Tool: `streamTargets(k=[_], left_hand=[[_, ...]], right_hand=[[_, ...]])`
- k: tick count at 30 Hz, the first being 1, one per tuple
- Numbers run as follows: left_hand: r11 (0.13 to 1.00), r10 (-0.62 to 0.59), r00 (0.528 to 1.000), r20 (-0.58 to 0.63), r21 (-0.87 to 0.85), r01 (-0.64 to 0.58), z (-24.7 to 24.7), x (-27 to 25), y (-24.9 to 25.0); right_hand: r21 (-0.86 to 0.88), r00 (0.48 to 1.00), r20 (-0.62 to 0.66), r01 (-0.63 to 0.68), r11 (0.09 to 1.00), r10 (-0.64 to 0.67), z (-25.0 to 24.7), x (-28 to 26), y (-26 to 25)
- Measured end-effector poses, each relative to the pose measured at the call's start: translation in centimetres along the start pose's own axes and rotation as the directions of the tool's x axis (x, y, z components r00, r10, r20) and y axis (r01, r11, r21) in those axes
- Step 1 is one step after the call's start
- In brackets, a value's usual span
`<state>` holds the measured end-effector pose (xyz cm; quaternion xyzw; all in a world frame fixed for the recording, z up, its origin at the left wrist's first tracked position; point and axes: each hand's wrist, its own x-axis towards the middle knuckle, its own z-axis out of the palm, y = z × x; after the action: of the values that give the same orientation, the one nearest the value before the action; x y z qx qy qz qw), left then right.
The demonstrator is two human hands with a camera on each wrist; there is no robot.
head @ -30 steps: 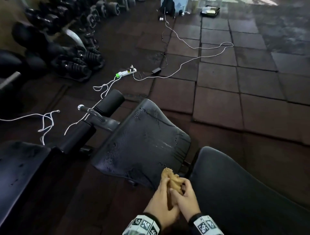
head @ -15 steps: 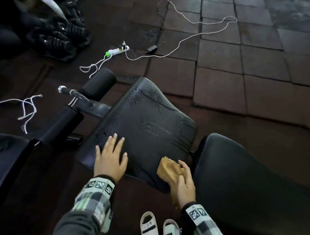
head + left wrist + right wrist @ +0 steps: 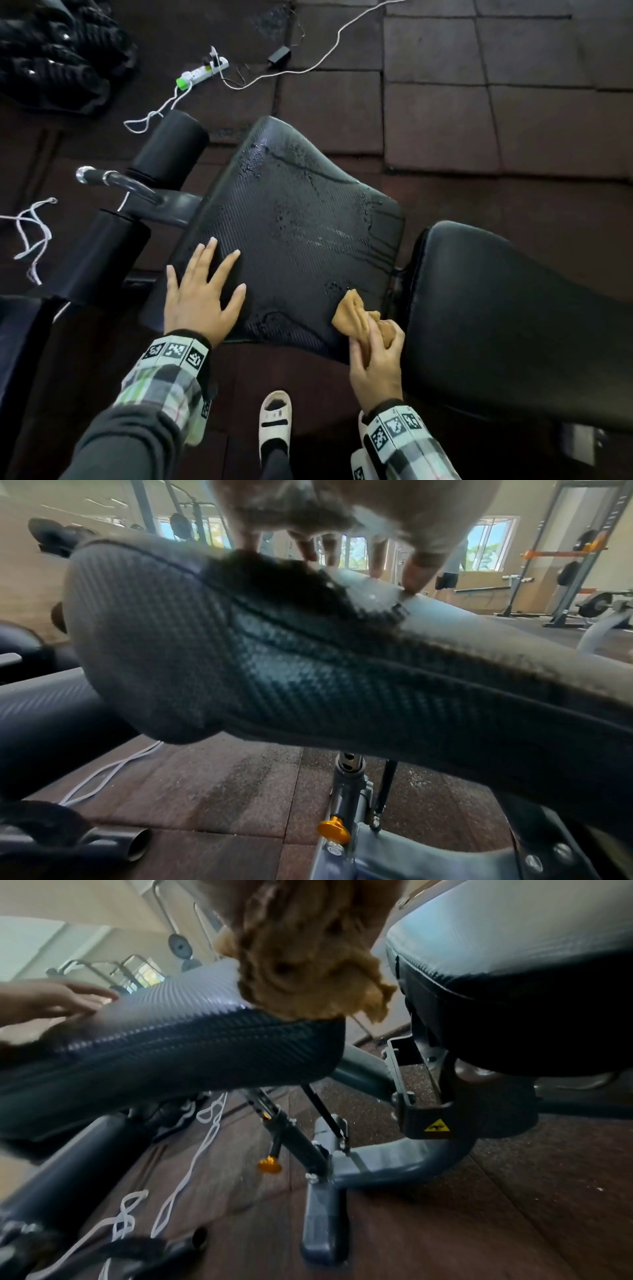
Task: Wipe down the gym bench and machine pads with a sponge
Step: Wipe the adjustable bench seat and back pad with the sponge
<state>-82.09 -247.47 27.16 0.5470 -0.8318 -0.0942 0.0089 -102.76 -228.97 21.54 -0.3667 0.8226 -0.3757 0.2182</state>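
The right hand [image 3: 375,363] grips the sponge [image 3: 356,317] at the seat pad's [image 3: 301,219] lower-right corner; the left hand [image 3: 200,291] lies flat, fingers spread, at lower left. Beaded water across the seat suggests wiping has barely begun, and the back pad [image 3: 507,308] at right looks dry and untouched.

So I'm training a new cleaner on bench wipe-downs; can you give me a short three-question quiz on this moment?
1. True or false: the left hand lies flat on the seat pad.
2. Which hand grips the sponge? A) left B) right C) both
3. Fill in: the sponge touches the seat pad's corner nearest the ____ pad.

Key: 1 true; 2 B, the right hand; 3 back.
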Motion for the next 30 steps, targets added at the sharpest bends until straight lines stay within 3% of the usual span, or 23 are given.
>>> streamTargets(k=[4, 10, 17, 19, 21, 23, 27, 30], left_hand=[[0.994, 0.102, 0.995, 0.012, 0.024, -0.102, -0.2, 1.0, -1.5], [0.98, 0.195, 0.981, 0.006, 0.043, -0.195, 0.1, 1.6, -2.9], [0.979, 0.201, 0.979, -0.048, 0.032, -0.199, 0.5, 1.5, -2.7], [0.981, 0.192, 0.98, -0.041, 0.029, -0.191, 0.5, 1.5, -2.6], [0.982, 0.189, 0.982, -0.03, 0.026, -0.188, 0.4, 1.5, -2.6], [0.983, 0.183, 0.983, -0.013, 0.029, -0.183, 0.4, 1.5, -2.6], [0.983, 0.178, 0.984, 0.007, 0.033, -0.178, 0.4, 1.6, -2.6], [0.984, 0.174, 0.985, 0.013, 0.043, -0.175, 0.4, 1.5, -2.6]], right_hand=[[0.03, 0.989, -0.146, 0.021, 0.999, -0.016, 0.9, 0.0, -2.7], [-0.204, 0.954, -0.287, -0.153, 0.967, 0.091, 5.4, -0.9, -3.5], [-0.43, 0.912, -0.312, 0.116, 0.895, -0.268, 5.2, -0.1, -1.8], [-0.361, 0.907, -0.338, 0.123, 0.925, -0.253, 5.3, 0.1, -1.6], [-0.175, 0.92, -0.382, 0.017, 0.984, -0.084, 5.1, 0.3, -2.0], [-0.109, 0.94, -0.341, -0.036, 0.993, -0.004, 5.1, 0.2, -2.2], [-0.244, 0.979, -0.144, 0.108, 0.964, -0.146, 5.3, -0.3, -1.6], [-0.286, 0.983, -0.104, 0.113, 0.951, -0.148, 5.2, 0.0, -1.7]])
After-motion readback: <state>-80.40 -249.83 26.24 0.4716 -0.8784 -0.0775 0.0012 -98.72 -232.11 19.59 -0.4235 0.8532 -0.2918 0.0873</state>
